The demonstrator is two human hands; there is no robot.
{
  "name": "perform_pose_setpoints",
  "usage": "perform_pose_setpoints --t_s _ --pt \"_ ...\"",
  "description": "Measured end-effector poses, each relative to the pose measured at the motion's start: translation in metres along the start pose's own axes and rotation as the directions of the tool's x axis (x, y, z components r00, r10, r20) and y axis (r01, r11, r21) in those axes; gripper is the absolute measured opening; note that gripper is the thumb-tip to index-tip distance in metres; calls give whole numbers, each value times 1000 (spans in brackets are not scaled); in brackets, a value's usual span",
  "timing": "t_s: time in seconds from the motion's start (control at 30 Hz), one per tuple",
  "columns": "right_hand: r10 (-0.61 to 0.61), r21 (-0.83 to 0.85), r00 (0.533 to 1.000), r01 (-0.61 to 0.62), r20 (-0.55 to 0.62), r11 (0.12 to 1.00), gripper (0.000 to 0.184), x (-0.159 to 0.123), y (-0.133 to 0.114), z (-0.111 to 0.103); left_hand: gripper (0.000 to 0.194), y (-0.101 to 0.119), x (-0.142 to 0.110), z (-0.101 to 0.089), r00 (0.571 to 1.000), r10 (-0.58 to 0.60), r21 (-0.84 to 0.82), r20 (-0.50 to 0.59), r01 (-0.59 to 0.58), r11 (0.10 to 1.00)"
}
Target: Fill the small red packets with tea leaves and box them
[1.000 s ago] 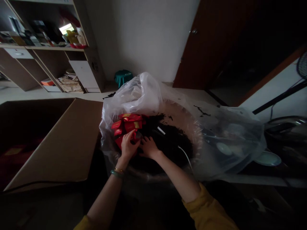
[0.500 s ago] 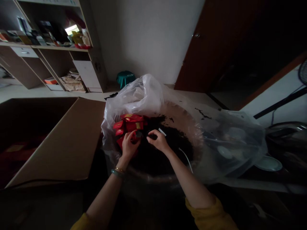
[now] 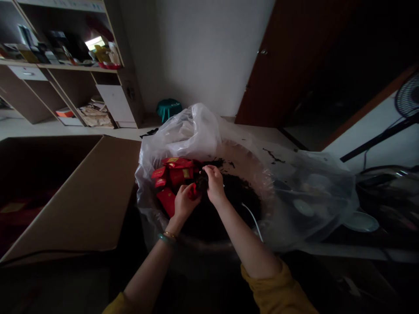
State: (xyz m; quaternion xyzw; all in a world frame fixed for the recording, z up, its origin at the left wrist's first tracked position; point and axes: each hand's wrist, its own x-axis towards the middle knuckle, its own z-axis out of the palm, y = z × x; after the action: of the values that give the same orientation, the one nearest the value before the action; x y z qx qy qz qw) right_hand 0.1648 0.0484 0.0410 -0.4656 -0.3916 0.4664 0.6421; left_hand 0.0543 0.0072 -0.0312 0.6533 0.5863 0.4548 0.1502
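My left hand [image 3: 185, 203] is closed on a small red packet [image 3: 194, 191] whose open mouth faces right. My right hand [image 3: 215, 185] pinches a clump of dark dried leaves [image 3: 200, 179] right at that mouth. Beneath both hands lies a dark heap of dried leaves [image 3: 240, 196] in a wide round container lined with clear plastic [image 3: 196, 126]. Several red packets [image 3: 178, 174] with gold labels rest on the heap's left side. A thin white strip [image 3: 253, 218] sticks up from the leaves at the right.
An open cardboard box [image 3: 75, 196] with red packets inside stands at the left. A clear plastic bag [image 3: 314, 196] spreads to the right, near a pale dish [image 3: 362, 222]. Farther back are shelves [image 3: 114, 102], a green stool-like item [image 3: 168, 109], a door [image 3: 262, 78] and a fan [image 3: 407, 98].
My right hand has brought the leaves up and left to the packet. My left hand has shifted slightly right and down, turning the packet. The view has moved a little.
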Motion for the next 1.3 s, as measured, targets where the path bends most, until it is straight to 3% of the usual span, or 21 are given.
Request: perform_pose_setpoints --t_s 0.2,0.33,0.4,0.5,0.57,0.63,0.77,0.9,0.97,1.17,1.3 --pt "-22 -17 990 25 141 1000 28 -8 -3 -3 22 -2 1 0 999 -30 45 13 30 999" --pt "-67 -204 946 137 318 969 28 -11 -9 -15 25 -2 1 -2 999 -30 62 -29 32 998" --pt "-86 -355 898 256 431 899 24 -14 -11 -21 28 -2 1 -2 998 -46 56 -43 48 997" --pt "-102 -531 807 471 581 704 26 -20 -15 -26 29 -3 0 -2 998 -55 58 -38 57 997" --pt "-86 -584 756 567 649 581 29 -24 -16 -25 28 -4 0 -2 998 -54 75 -36 56 996" --pt "-92 -590 727 617 680 520 32 -26 -16 -22 28 -5 -1 -1 998 -52 92 -39 55 994" --pt "-186 -588 734 647 654 486 39 -30 -15 -19 44 -6 -3 0 999 -38 127 -39 42 991" --pt "-178 -603 740 643 649 472 21 -29 -11 -21 62 -3 -5 0 999 -29 148 -25 32 988" --pt "-165 -636 766 616 621 464 23 -26 -9 -23 67 0 -5 -1 999 -31 151 -14 33 988" --pt "-59 -796 848 516 527 317 22 -24 -18 -24 59 1 -5 -2 999 -37 116 -2 37 993" --pt "10 -808 838 523 546 271 25 -30 -26 -21 54 0 -5 -2 1000 -28 83 -6 28 996"
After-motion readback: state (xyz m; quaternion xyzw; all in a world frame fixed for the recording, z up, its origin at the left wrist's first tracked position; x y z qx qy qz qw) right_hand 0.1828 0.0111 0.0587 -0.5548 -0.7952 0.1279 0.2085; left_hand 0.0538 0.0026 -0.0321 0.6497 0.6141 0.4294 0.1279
